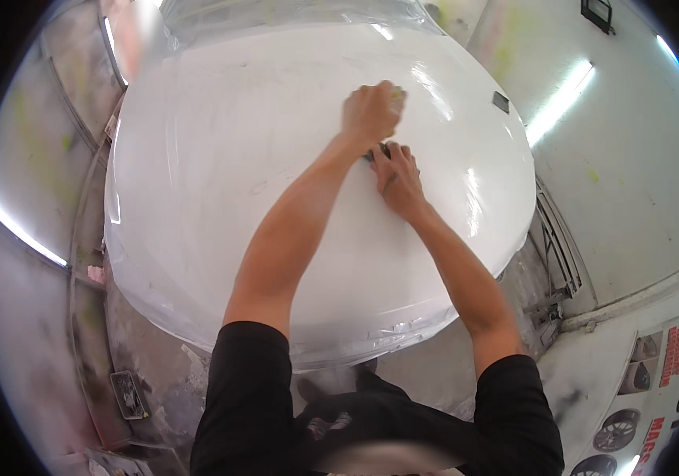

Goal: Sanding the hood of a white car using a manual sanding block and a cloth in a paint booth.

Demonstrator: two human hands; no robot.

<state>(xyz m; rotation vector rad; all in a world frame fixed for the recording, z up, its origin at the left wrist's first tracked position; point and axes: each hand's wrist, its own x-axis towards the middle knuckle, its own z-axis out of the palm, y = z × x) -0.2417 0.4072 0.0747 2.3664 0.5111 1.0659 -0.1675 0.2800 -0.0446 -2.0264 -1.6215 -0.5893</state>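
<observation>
A white car hood point(220, 159) spreads out below my arms. Over its upper middle, my left hand point(371, 111) is closed around something mostly hidden, with pale and yellow-green bits showing at its right side. Just below it, my right hand point(399, 178) rests on the hood, fingers curled over a small dark pad point(377, 151). The pad lies against the white surface, largely covered by the fingers. The two hands are close together, and the left one is slightly blurred.
A small grey rectangular pad point(501, 101) lies near the hood's right edge. Clear plastic sheeting point(355, 349) wraps the car's front. Metal frames point(559, 238) lean against the right wall. A dark tray point(128, 395) sits at the lower left, and a printed banner point(648, 397) lies lower right.
</observation>
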